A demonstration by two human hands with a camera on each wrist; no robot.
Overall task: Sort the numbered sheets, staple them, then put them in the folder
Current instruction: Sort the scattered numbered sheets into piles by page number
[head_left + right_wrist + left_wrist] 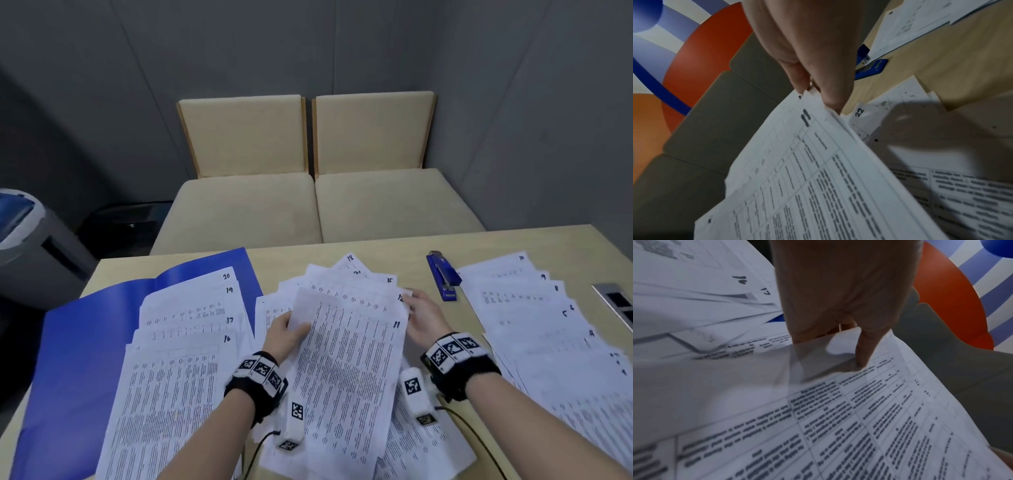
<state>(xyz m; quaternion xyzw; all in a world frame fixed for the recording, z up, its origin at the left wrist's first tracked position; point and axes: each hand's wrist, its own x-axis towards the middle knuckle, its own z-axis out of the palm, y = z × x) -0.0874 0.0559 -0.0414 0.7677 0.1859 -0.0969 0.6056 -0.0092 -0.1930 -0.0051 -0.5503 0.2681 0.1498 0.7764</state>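
The printed sheet marked 11 (349, 359) is lifted over the loose middle pile (342, 277), where 18, 15 and 12 show. My left hand (287, 329) pinches its top left corner, thumb (865, 350) on top. My right hand (419, 315) pinches its right edge near the number; in the right wrist view that edge (830, 112) shows more than one layer. An open blue folder (68, 359) lies at left under fanned sheets 16 to 20 (191, 318). A blue stapler (442, 277) lies beyond my right hand. Sheets 10 downward (534, 308) fan out at right.
A sheet marked 22 (859, 112) lies in the middle pile below my right hand. A metal socket panel (616, 301) sits in the table's right edge. Two beige seats (318, 205) stand beyond the far edge, and a grey bin (30, 240) stands at left.
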